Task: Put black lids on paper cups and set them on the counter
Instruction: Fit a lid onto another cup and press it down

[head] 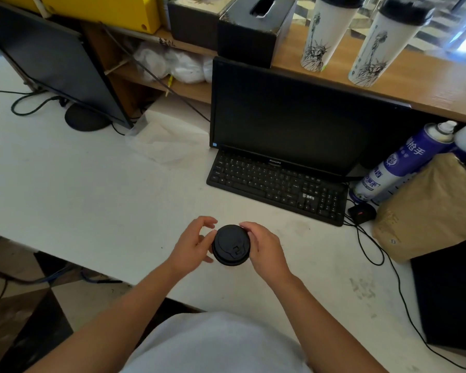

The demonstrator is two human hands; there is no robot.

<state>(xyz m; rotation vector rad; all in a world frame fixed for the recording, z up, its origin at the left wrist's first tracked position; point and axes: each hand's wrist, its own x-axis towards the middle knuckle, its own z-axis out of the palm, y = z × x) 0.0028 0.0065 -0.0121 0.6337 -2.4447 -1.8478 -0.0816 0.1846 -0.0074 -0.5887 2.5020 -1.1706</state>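
Note:
A black lid (pixel 231 244) sits on top of a cup, whose body is hidden beneath it, above the white desk near its front edge. My left hand (pixel 193 244) curls around the lid's left side, thumb and fingers touching its rim. My right hand (pixel 264 247) wraps the right side. Two tall white paper cups with black lids, one (pixel 324 33) beside the other (pixel 382 47), stand upright on the raised wooden counter (pixel 428 84) at the back right.
A black monitor (pixel 283 122) and keyboard (pixel 277 184) stand just behind my hands. A second monitor (pixel 51 65) is at the far left. A blue spray can (pixel 398 162), a brown paper package (pixel 428 208), a mouse (pixel 361 211) and cables crowd the right side.

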